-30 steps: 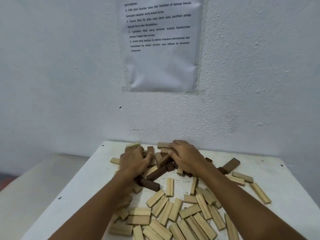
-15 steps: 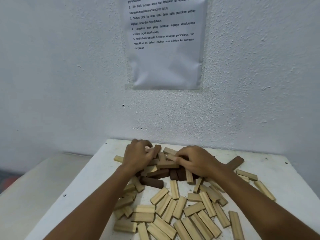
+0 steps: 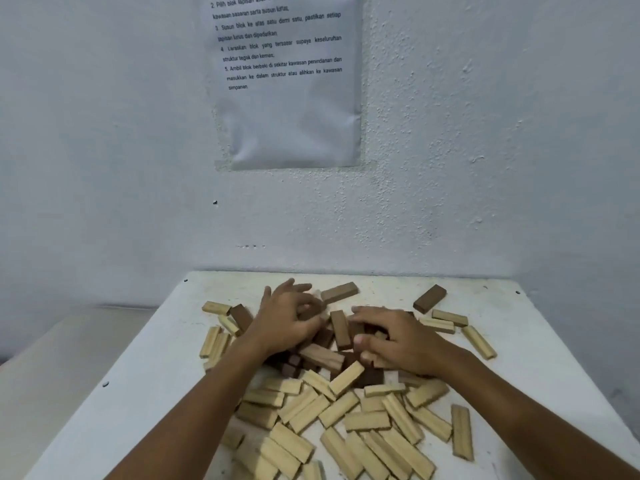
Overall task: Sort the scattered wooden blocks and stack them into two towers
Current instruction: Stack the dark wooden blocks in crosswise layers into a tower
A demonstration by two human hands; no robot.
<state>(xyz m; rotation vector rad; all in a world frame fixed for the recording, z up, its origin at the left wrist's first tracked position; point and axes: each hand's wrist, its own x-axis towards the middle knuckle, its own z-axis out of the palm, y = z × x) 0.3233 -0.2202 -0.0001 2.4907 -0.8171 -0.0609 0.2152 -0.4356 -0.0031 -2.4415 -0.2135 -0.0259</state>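
Observation:
Several light wooden blocks lie scattered across the near half of the white table. Dark brown blocks are heaped in the middle, mixed with a few light ones. My left hand rests on the left of the heap; its thumb and forefinger seem to pinch a dark block while the other fingers splay, blurred. My right hand lies on the right of the heap, fingers curled over dark blocks. A brown block sits between the hands.
Single dark blocks lie at the back and back right. A white wall with a taped printed sheet rises directly behind the table. A lower pale surface adjoins on the left. The table edges are near on both sides.
Both hands have drawn nearer to me, pulling the dark blocks into a tighter heap. My left hand's outer fingers have lifted and spread. The camera has tilted downward.

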